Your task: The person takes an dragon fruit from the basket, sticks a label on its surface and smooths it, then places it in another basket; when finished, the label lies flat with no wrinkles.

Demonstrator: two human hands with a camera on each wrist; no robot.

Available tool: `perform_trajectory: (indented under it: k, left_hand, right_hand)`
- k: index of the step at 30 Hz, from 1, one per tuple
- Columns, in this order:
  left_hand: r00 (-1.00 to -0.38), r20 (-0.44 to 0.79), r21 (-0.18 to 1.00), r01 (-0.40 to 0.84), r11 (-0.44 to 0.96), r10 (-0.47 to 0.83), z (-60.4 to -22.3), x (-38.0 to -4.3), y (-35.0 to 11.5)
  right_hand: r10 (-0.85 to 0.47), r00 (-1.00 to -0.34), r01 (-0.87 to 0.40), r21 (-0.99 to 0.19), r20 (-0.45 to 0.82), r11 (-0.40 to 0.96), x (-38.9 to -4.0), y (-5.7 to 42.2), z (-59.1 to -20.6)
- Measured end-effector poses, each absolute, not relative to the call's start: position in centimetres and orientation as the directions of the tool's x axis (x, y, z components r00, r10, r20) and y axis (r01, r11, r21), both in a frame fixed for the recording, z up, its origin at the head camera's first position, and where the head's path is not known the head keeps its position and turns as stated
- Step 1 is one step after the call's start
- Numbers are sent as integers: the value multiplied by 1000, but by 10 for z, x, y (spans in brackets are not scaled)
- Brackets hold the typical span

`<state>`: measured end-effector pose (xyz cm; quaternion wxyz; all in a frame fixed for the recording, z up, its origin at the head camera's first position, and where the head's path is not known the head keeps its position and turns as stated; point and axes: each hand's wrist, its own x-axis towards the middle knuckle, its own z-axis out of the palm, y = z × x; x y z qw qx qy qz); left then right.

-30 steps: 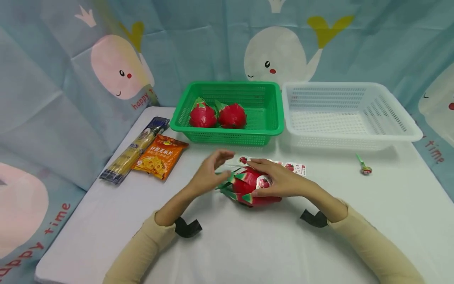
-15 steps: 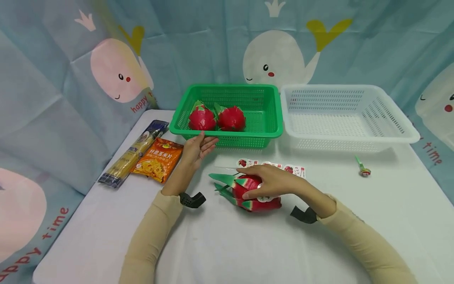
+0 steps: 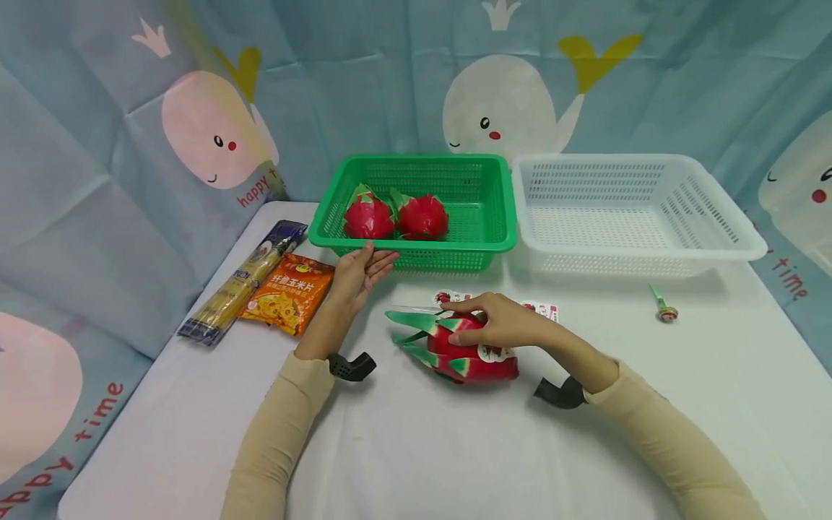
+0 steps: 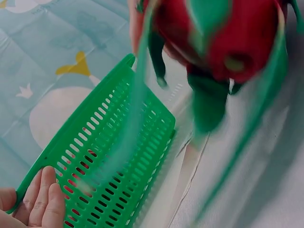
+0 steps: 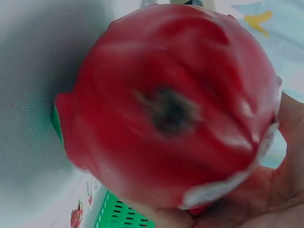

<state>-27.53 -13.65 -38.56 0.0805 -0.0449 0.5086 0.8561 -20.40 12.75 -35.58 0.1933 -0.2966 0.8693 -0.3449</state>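
My right hand (image 3: 507, 321) grips a red dragon fruit (image 3: 442, 361) with long green scales, at the middle of the table. A white round sticker (image 3: 495, 353) is on the fruit, partly under the hand. In the right wrist view the fruit's (image 5: 142, 128) dark-centred end faces the camera, and the fingers wrap its side. My left hand (image 3: 364, 271) holds the front rim of the green basket (image 3: 448, 246), thumb over the top and fingers against the outer wall. Two more dragon fruits (image 3: 368, 218) lie in that basket, at its left.
An empty-looking white basket (image 3: 637, 253) stands right of the green one. A sticker strip (image 3: 542, 309) lies behind the held fruit, partly hidden. To the left are a spaghetti pack (image 3: 240, 285) and an orange snack bag (image 3: 286, 296). A lollipop (image 3: 666, 313) lies at the right.
My left hand has moved from beside the fruit's scales to the green basket's front rim. My right hand keeps its hold on the fruit, which has turned so its sticker sits lower.
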Motion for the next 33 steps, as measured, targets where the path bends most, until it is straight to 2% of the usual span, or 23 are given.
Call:
perform_trajectory:
  k: [4,7,10,13,17,21,25,29,33]
  left_hand:
    - [-985,-141,863,-173,-475,104,-386,-276,-136]
    - [-985,-131,863,-167,-476,108,-387,-276,-136]
    - [-985,-129,863,-167,-476,113,-387,-276,-136]
    - [-985,-130,860,-168,-482,111,-387,-275,-137]
    - [-986,-129,857,-164,-489,104,-386,-273,-140]
    - [-987,-119,853,-156,-498,106,-386,-273,-141]
    - [-986,-118,849,-162,-503,118,-388,-273,-140]
    - [-985,-107,853,-160,-497,132,-389,-274,-138]
    - [-986,-95,856,-152,-494,138,-389,-274,-138]
  right_hand:
    - [-642,-753,-319,-776,-140,543,-204,144,-345]
    - [-600,-792,-310,-773,-112,554,-205,163,-329]
    - [-502,-863,-297,-744,-60,599,-208,187,-307]
    - [-352,-936,-233,-727,-14,647,-215,214,-286]
    - [-158,-987,-133,-732,35,668,-236,252,-267]
    - [29,-997,-31,-713,71,700,-261,289,-262]
    - [173,-979,63,-646,109,761,-279,322,-272]
    - [243,-961,125,-585,128,802,-288,350,-286]
    - [291,-954,207,-549,69,810,-298,372,-301]
